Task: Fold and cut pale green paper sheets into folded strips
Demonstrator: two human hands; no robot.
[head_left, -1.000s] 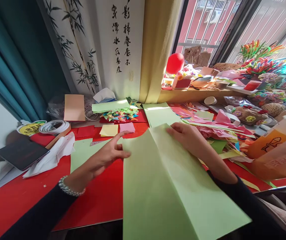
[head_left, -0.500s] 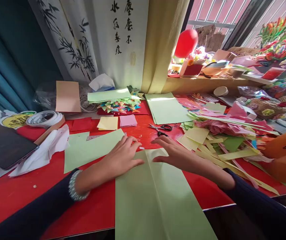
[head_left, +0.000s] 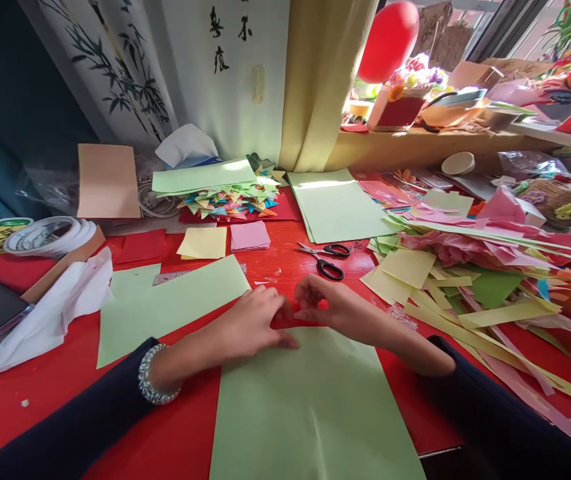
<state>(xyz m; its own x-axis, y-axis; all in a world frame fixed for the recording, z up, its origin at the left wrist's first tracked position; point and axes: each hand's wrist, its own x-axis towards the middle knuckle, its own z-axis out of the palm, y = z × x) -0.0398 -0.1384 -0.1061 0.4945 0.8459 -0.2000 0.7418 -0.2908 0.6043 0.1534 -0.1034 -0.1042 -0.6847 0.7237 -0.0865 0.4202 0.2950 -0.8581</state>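
A large light green sheet (head_left: 315,407) lies on the red table (head_left: 175,427) and runs past the bottom of the view. My left hand (head_left: 258,317), a beaded bracelet at its wrist, is over the sheet's far left edge, fingers bent; what its fingertips hold is hidden. Close to it on the right, my right hand (head_left: 318,300) is curled with thumb and forefinger near each other at the far edge; nothing can be made out between them. Black-handled scissors (head_left: 329,259) lie just beyond. Another green sheet (head_left: 175,310) is left of my left hand.
Yellow squares (head_left: 202,243), pink squares (head_left: 250,236) and a green paper stack (head_left: 338,207) are farther back. Folded coloured pieces (head_left: 235,200) lie in a pile. Paper strips and scraps (head_left: 465,293) cover the right side. White tape rolls (head_left: 50,236) are at the left.
The view has tilted down and moved closer. My hands have come nearer each other, and the right fingers have curled in. The crease line along the green sheet no longer shows at its far part.
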